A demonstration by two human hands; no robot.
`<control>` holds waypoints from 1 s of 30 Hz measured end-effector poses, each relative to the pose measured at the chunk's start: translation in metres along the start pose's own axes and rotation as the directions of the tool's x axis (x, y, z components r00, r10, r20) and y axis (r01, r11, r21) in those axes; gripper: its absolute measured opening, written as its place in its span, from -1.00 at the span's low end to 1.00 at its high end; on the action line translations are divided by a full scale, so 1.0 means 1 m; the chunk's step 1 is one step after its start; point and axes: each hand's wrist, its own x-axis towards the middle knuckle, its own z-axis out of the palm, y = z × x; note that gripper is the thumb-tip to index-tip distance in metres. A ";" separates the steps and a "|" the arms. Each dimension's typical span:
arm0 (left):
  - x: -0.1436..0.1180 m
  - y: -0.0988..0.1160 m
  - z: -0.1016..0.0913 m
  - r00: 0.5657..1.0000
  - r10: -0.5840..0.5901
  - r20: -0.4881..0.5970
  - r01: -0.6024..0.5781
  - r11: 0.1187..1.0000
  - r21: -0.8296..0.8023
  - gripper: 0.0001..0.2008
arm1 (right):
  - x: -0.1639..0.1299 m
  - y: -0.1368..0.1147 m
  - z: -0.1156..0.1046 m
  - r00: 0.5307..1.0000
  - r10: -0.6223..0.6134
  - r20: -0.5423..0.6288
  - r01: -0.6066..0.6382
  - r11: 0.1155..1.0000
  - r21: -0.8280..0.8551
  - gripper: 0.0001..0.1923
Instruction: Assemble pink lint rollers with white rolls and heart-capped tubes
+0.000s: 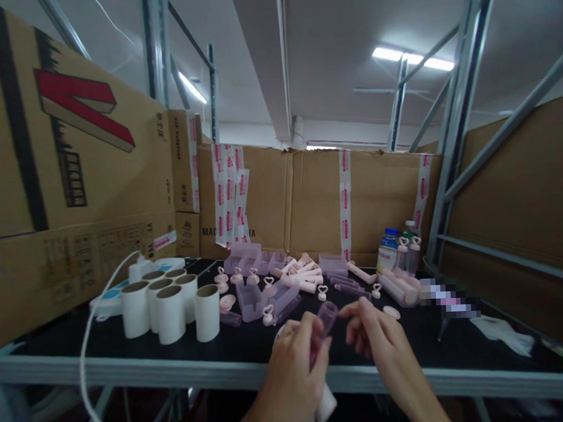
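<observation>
My left hand (298,358) is closed round a translucent purple tube (329,314), whose round open end points up and away from me. A white object (326,407), perhaps a roll, shows below and behind the same hand; its kind is mostly hidden. Beside the tube's mouth is my right hand (382,340), fingers apart and loosely bent, one fingertip at the rim. Just beyond lie a purple compartment tray (252,301), pale pink heart-topped caps (268,315), purple tube pieces (351,288) and a pile of pink parts (304,275).
White cardboard tubes (170,316) stand at the left, near a white cable (89,328). Bottles (388,250) and bagged pink tubes (399,287) stand back right. A plastic bag (502,334) lies farther right. Cardboard walls (318,203) and metal posts enclose the black table.
</observation>
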 end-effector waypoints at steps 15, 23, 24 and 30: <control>0.014 -0.016 -0.023 0.993 -0.112 -0.023 0.077 0.801 -0.593 -0.71 | 0.112 0.062 0.040 0.978 0.051 0.200 0.061 0.855 -0.515 -0.92; 0.006 0.003 -0.032 0.996 -0.009 0.083 0.033 0.955 -0.296 -0.76 | 0.044 -0.003 0.001 0.984 -0.113 0.135 0.104 0.992 0.069 -0.69; 0.005 0.006 -0.033 0.994 0.005 0.110 0.023 0.968 -0.248 -0.76 | 0.033 -0.015 -0.005 0.987 -0.126 0.101 0.101 0.969 0.225 -0.69; 0.003 0.016 -0.027 0.991 0.048 0.122 -0.051 0.999 0.020 -0.88 | -0.005 -0.055 -0.016 0.995 -0.092 0.042 0.069 0.921 0.384 -0.74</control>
